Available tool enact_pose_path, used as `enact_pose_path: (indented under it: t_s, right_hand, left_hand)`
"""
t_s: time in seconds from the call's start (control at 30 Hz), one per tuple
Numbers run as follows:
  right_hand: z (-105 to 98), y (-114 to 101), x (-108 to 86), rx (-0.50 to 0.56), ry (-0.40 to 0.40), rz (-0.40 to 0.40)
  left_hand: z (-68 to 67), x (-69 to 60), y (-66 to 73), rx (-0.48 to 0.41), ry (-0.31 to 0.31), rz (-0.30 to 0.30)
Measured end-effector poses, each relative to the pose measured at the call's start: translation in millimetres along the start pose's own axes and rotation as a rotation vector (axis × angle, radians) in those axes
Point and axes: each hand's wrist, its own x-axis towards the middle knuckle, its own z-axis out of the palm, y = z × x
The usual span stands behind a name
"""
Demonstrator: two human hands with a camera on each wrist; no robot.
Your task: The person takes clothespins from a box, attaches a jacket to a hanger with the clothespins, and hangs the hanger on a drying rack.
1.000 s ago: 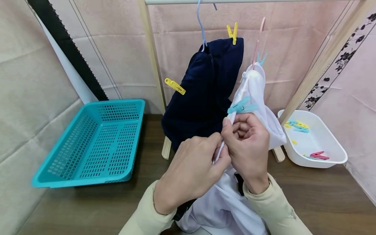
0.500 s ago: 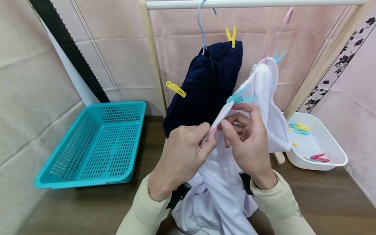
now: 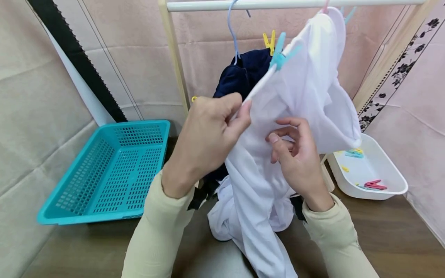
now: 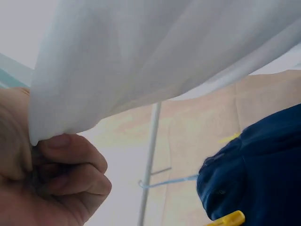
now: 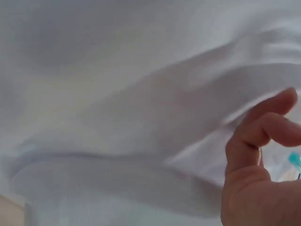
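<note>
A white garment [image 3: 309,92] hangs from a pink hanger [image 3: 325,6], its lower part trailing down toward the lap. My left hand [image 3: 205,135] pinches the garment's left edge between thumb and curled forefinger, below a light-blue clothespin [image 3: 278,60] clipped on that edge. Another light-blue clothespin [image 3: 350,15] shows at the top right of the cloth. My right hand [image 3: 300,158] hovers in front of the cloth, fingers loosely bent and holding nothing. In the right wrist view, white fabric [image 5: 117,122] fills most of the picture beside the bent fingers.
Behind hangs a navy garment [image 3: 233,79] on a blue hanger [image 3: 232,33], with a yellow clothespin [image 3: 270,43]. A turquoise basket [image 3: 154,195] stands left. At right, a white tub [image 3: 382,166] holds several clothespins. A white rail [image 3: 201,5] spans the top.
My left hand has moved up and left with the garment's edge. The white garment and its clothespin have risen. My right hand has come away from the edge.
</note>
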Motion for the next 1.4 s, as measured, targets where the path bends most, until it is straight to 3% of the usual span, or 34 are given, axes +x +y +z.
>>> enact_pose_path:
  t_s: [0.1, 0.2, 0.3, 0.37, 0.57, 0.73, 0.87, 1.0, 1.13, 1.3, 1.4]
  right_hand:
    - [-5, 3, 2.4, -0.119, -0.043, 0.068]
    - [-11, 9, 6.1, -0.227, -0.122, 0.149]
    - [-16, 16, 10.8, -0.306, -0.207, 0.203]
    - [-19, 20, 13.1, -0.361, -0.250, 0.220]
    - [-31, 29, 9.1, -0.553, -0.390, 0.243]
    - [-39, 49, -6.4, -0.603, -0.486, 0.132]
    - [-45, 69, -28.8, -0.680, -0.588, 0.045]
    - [-32, 87, -54.0, -0.672, -0.775, 0.104]
    - [-3, 100, -68.6, -0.772, -0.900, 0.167]
    - [25, 109, -65.7, -0.947, -0.870, 0.182]
    - [33, 116, -62.5, -1.022, -0.785, 0.174]
  left_hand:
    - [3.1, 0.6, -9.5, -0.034, -0.031, -0.101]
    - [8.7, -10.1, -19.4, -0.049, -0.098, -0.188]
    - [12.3, -26.3, -25.6, -0.051, -0.132, -0.229]
    - [13.0, -36.0, -27.7, -0.048, -0.114, -0.247]
    - [14.5, -53.8, -34.4, -0.020, 0.007, -0.262]
    - [11.5, -59.5, -43.7, 0.029, 0.072, -0.248]
    - [9.3, -60.0, -48.8, 0.075, 0.077, -0.241]
    - [8.5, -57.1, -50.0, 0.113, 0.088, -0.232]
    - [9.6, -51.9, -48.8, 0.124, 0.087, -0.231]
    - [12.1, -49.4, -48.5, 0.134, 0.070, -0.250]
    - [13.9, -50.6, -49.0, 0.136, 0.071, -0.254]
